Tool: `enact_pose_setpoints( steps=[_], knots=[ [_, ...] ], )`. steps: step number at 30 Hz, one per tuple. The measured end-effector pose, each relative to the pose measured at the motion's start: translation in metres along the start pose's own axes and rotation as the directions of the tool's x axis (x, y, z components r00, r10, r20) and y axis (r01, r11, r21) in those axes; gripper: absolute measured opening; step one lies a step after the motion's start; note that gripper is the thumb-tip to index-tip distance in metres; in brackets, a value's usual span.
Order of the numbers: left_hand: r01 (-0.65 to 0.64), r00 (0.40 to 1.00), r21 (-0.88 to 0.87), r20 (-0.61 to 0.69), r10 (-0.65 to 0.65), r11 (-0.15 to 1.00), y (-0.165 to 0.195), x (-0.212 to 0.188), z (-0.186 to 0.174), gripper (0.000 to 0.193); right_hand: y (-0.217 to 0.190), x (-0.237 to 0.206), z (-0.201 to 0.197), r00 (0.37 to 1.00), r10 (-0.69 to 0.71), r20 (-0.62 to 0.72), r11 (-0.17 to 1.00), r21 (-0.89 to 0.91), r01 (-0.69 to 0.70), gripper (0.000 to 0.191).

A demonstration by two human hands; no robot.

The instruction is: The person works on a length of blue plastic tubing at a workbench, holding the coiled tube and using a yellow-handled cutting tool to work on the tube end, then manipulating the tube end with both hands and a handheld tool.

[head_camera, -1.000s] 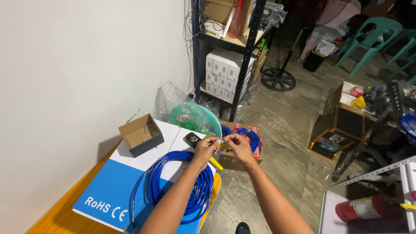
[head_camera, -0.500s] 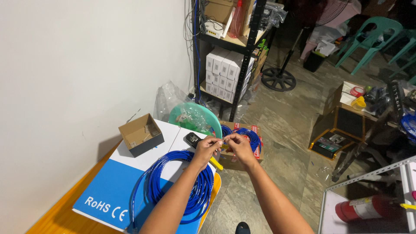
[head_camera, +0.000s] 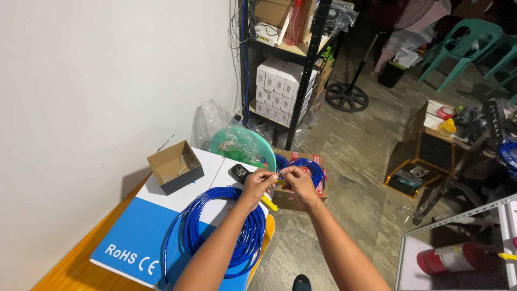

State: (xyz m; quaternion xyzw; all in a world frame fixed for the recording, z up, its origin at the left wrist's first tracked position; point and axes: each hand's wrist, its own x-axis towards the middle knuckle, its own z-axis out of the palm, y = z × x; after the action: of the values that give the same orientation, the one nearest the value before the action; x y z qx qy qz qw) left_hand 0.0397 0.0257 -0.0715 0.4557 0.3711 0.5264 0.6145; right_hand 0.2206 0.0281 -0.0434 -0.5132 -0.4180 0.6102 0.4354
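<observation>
My left hand (head_camera: pixel 257 183) and my right hand (head_camera: pixel 295 181) meet in front of me, fingertips pinched together on the end of a blue cable (head_camera: pixel 278 173); the tip itself is too small to make out. A large coil of blue cable (head_camera: pixel 215 229) lies on a blue and white flat box (head_camera: pixel 134 242) under my left forearm. A black and yellow hand tool (head_camera: pixel 240 173) lies by my left hand at the box's far edge.
A small open cardboard box (head_camera: pixel 175 166) sits on the flat box near the white wall. A red box holding more blue cable (head_camera: pixel 309 171) stands on the floor below my hands. Beyond are a green plastic chair (head_camera: pixel 242 145), a black shelf rack (head_camera: pixel 288 64), and a fire extinguisher (head_camera: pixel 458 257) at right.
</observation>
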Motion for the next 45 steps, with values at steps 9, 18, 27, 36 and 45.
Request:
enact_pose_setpoints(
  steps=[9, 18, 27, 36, 45],
  knots=[
    [0.015, 0.999, -0.022, 0.05, -0.014, 1.0, -0.005, 0.001, -0.004, 0.018, 0.001, 0.004, -0.001, 0.998, -0.015, 0.057, 1.0, -0.021, 0.016, 0.019],
    [0.049, 0.999, -0.008, 0.021, -0.049, 0.999, -0.016, 0.007, -0.008, 0.022, 0.006, 0.007, -0.003, 0.999, -0.046, 0.004, 0.999, -0.018, 0.046, 0.02],
    [0.036, 0.999, -0.022, 0.03, -0.035, 0.999, -0.009, 0.002, -0.007, 0.019, 0.014, 0.014, -0.002, 0.994, -0.082, 0.075, 0.994, 0.082, 0.076, 0.012],
    [0.06, 0.991, -0.033, 0.12, -0.055, 0.998, -0.003, 0.0, -0.01, 0.021, 0.002, 0.006, -0.007, 0.978, -0.034, 0.205, 0.996, 0.084, 0.016, 0.016],
    [0.064, 0.987, -0.014, 0.151, -0.061, 0.998, -0.01, 0.003, -0.011, 0.02, -0.012, -0.003, -0.009, 0.991, 0.041, 0.13, 0.998, 0.039, -0.047, 0.02]
  ],
)
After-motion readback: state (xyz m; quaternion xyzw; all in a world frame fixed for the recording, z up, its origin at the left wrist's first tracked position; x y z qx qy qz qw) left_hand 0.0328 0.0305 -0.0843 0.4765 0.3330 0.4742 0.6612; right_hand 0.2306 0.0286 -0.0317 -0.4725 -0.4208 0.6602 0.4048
